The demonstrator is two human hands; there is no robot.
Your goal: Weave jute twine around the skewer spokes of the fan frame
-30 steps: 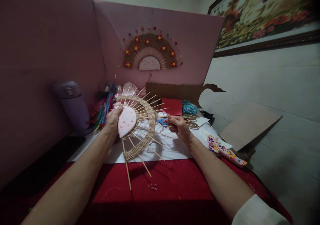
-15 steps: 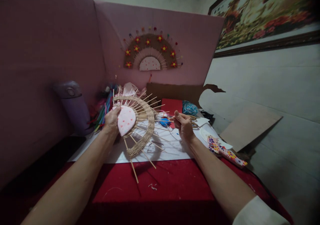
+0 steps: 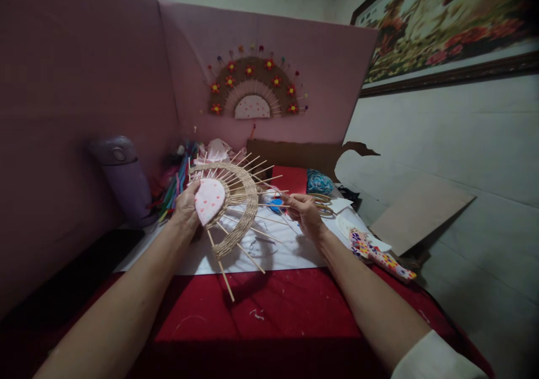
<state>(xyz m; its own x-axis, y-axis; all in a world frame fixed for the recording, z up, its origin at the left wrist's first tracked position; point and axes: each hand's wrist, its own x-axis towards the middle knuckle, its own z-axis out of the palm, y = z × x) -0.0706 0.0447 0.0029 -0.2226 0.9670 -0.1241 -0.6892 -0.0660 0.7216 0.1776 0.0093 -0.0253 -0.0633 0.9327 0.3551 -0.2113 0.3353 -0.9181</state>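
Note:
My left hand [image 3: 187,202] grips a half-round woven fan [image 3: 248,199] by its centre, thumb on top. That centre is a white half-disc [image 3: 209,199] with pink dots. Thin wooden sticks [image 3: 272,236] spread out from it, and a band of braided twine runs across them in an arc. At the right, my right hand [image 3: 304,210] is closed in a pinch beside the tips of the sticks. What its fingers hold, if anything, is too thin to make out. The fan is tilted and held above the white sheet [image 3: 168,252] on the table.
A finished fan with flowers [image 3: 248,71] hangs on the pink panel. On the table are a purple bottle [image 3: 126,182], red card [image 3: 289,178], a blue yarn ball [image 3: 320,181], scissors [image 3: 324,205] and a flower-patterned object [image 3: 379,255]. Cardboard [image 3: 423,213] leans at the right.
My right hand has come slightly left and down, closer to the stick tips, and its fingers now point left. The fan has turned a little in my left hand.

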